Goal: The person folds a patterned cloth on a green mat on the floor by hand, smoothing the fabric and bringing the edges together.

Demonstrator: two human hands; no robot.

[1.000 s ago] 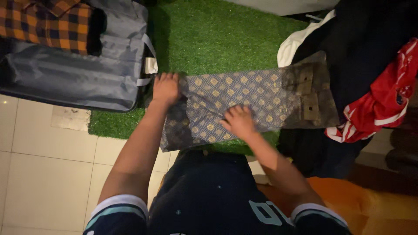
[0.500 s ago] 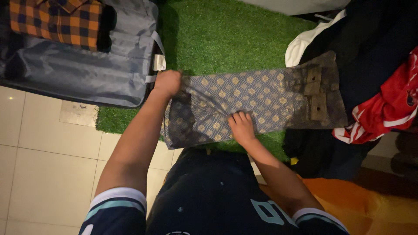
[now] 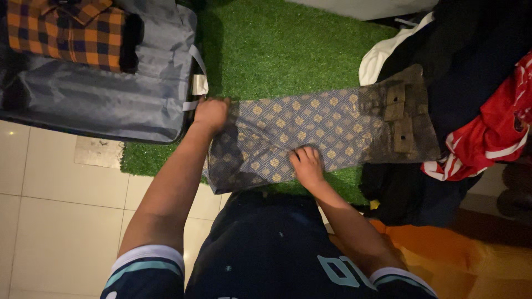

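Grass mat, green and the biggest thing I see from here, covers the floor past the pale tiles, and the folding happens on it. Next in size, an open grey suitcase lies at the mat's left edge with one folded orange-and-navy checked shirt already inside; its white straps hang loose by the rim. To the right sits a heap of dark clothes with a red-and-white garment and a white one on it, so I judge that most of the packing is left. Between them, the blue patterned garment with gold flowers lies flat across the mat, its dark end with two button tabs resting against the heap; I judge it half folded, lengthwise only. My left hand is closed on its left end, just beside the suitcase corner, while my right hand pinches its near edge with curled fingers. No packages or signs show; only a pale printed figure on my dark jersey, low in view.
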